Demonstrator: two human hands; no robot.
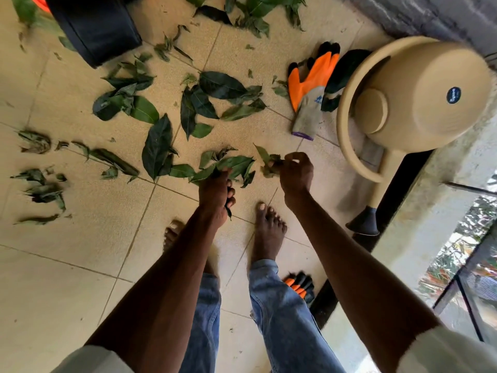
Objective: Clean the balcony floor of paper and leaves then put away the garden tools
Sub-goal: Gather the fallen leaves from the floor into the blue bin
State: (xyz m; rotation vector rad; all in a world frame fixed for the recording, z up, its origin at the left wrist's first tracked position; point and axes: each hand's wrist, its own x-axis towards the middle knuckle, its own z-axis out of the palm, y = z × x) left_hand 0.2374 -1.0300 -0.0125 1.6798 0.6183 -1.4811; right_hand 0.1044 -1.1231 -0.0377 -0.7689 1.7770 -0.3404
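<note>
**Leaves gathered by hand, tools waiting**

Evidently both hands were full: the left hand curled round a bunch of leaves, the right hand pinching a few more just above the tiled floor. They looked light, limp and easily torn, best scooped in clusters. Many lay scattered ahead. An orange glove and a tan watering can sat to the right, a dark bin beyond; nothing blocked the reach.
</note>
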